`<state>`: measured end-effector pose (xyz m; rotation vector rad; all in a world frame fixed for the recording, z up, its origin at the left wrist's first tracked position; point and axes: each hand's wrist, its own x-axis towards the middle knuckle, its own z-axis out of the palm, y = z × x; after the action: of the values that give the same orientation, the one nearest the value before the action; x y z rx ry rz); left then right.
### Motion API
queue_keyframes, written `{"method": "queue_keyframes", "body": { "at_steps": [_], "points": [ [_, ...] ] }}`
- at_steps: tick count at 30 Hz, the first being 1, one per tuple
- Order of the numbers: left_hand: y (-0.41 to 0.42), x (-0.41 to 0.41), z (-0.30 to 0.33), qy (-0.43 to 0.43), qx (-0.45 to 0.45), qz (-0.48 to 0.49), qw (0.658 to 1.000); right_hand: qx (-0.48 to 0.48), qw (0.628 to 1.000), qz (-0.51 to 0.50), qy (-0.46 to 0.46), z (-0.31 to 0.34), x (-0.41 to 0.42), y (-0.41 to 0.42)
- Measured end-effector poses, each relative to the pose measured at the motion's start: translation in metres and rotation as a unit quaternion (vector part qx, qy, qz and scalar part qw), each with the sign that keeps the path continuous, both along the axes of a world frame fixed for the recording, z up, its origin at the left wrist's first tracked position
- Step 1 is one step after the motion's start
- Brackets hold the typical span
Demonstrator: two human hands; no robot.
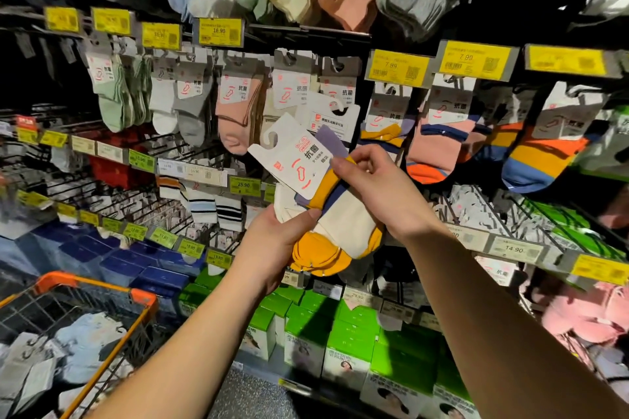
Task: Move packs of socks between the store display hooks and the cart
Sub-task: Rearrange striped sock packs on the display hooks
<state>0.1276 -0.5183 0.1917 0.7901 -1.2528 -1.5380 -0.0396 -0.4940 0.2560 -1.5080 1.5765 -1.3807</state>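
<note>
The left hand (272,241) grips the sock pack (337,214) from below; the right hand (377,190) pinches its top edge; the cart (102,289) stands lower left.

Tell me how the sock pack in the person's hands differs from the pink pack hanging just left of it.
The held pack is cream, yellow and purple; the pink pack is one plain colour. The held pack lies tilted, gripped by the left hand and right hand; the pink pack hangs upright from its hook. Both carry similar white printed cards.
</note>
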Motion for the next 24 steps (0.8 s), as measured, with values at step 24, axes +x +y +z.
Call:
{"method": "queue_keyframes", "body": {
  "at_steps": [24],
  "points": [
    [-0.019,0.008,-0.011,-0.023,0.017,0.042,0.999,0.032,0.977,0.066,-0.2,-0.043,-0.05,-0.001]
  ]
}}
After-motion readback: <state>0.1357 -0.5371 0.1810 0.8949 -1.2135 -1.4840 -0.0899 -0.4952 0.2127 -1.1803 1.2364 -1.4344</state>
